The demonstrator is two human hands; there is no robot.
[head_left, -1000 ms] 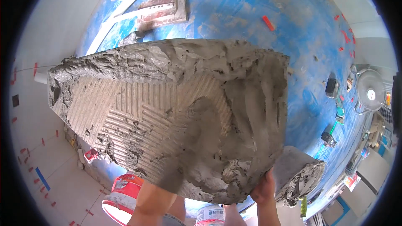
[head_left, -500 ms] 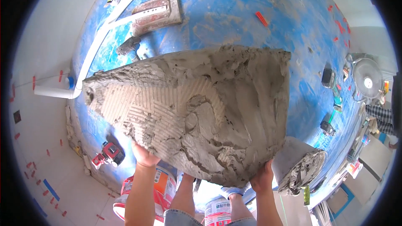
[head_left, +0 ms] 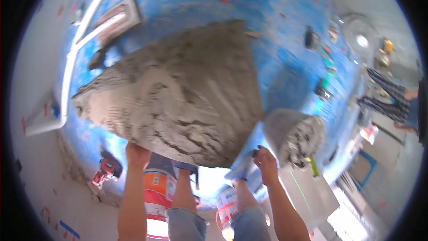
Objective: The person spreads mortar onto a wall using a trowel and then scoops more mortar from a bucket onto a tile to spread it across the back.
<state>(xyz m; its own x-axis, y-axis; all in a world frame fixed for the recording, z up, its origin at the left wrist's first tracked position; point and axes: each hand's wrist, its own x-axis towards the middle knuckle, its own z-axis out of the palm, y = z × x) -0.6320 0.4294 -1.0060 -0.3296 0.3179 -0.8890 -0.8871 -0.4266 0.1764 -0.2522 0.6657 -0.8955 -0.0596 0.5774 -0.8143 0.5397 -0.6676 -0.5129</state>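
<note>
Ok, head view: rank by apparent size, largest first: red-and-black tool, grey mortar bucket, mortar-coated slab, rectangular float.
1. mortar-coated slab
2. grey mortar bucket
3. rectangular float
4. red-and-black tool

Apparent size only; distances from the camera may differ.

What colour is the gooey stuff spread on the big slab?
The gooey stuff is greyish brown, seen best in the head view.

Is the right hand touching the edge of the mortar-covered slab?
Apart. The head view shows it: a strip of blue floor lies between the right hand and the slab.
</note>
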